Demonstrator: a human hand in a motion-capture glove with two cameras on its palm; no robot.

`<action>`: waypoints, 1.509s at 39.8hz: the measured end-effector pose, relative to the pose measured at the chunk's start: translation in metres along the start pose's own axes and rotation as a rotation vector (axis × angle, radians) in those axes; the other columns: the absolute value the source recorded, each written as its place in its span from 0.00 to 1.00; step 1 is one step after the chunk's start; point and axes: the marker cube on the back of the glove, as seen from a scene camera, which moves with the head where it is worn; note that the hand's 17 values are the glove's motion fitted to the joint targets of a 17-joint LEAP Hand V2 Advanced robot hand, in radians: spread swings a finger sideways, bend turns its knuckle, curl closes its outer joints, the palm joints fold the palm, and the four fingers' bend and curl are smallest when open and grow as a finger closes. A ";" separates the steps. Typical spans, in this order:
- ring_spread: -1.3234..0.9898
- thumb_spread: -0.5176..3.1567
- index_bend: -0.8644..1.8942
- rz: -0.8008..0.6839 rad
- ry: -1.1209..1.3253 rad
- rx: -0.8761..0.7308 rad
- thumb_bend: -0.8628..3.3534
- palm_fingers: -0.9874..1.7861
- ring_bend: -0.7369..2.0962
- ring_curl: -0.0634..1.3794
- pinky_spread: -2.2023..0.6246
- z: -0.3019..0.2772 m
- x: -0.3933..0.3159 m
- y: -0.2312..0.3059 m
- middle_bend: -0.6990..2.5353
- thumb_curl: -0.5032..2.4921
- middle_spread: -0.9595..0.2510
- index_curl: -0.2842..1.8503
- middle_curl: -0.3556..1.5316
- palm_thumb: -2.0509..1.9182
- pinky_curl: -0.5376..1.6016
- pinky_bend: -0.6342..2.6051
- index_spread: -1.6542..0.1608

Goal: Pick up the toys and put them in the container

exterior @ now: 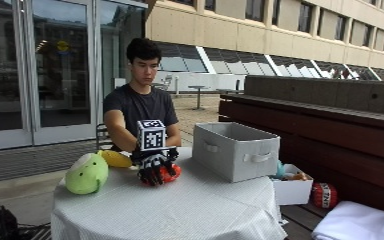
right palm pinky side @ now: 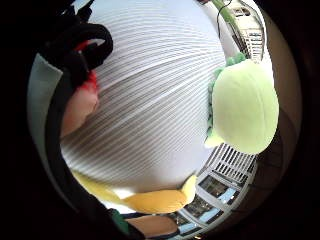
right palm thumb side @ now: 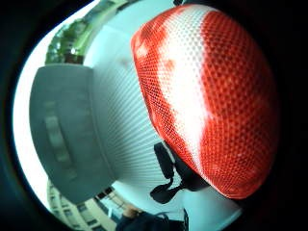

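1. Closing in on the first toy: the gloved right hand is draped over the red ball on the table, fingers curled down around it, so I read this as a grip being taken, with the ball not yet lifted off the cloth.

2. Up close, the thumb-side palm view is filled by the ball's red-and-white mesh skin, right against the palm. The grey bin shows in that same view, beyond the ball across the ribbed cloth.

3. Where things lie, seen from the outside camera with the ball as the dial's centre: the bin stands at about 2 o'clock, near but apart; the green plush lies at 9 o'clock, close to the table's edge; the yellow toy sits at about 10 o'clock, between the plush and the hand.

4. The little-finger view agrees: green plush and yellow toy both rest on the cloth, untouched.

5. Score so far, as I judge it: no toy can be seen inside the bin, though its interior is hidden from this angle. Three toys are on the table, so the job looks barely begun: ball first, then plush and yellow toy.
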 end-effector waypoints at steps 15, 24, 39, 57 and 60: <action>0.42 0.48 0.49 0.075 0.052 0.076 0.39 0.87 0.63 0.38 0.61 -0.070 -0.010 0.008 0.48 0.34 0.58 0.26 0.48 0.76 0.40 0.40 0.78; 0.39 0.37 0.47 0.044 0.018 0.242 0.31 0.73 0.61 0.37 0.61 -0.165 -0.035 0.027 0.43 0.34 0.50 0.27 0.48 0.68 0.44 0.47 0.75; 0.36 0.32 0.40 -0.137 -0.015 0.426 0.30 0.70 0.60 0.37 0.62 -0.261 -0.174 0.073 0.40 0.39 0.43 0.28 0.48 0.67 0.45 0.48 0.71; 0.35 0.31 0.36 -0.287 -0.038 0.410 0.28 0.68 0.59 0.38 0.62 -0.248 -0.307 0.089 0.38 0.43 0.39 0.28 0.49 0.67 0.45 0.49 0.68; 0.35 0.31 0.36 -0.298 -0.022 0.400 0.28 0.68 0.58 0.38 0.62 -0.239 -0.322 0.093 0.37 0.43 0.39 0.28 0.50 0.67 0.45 0.49 0.68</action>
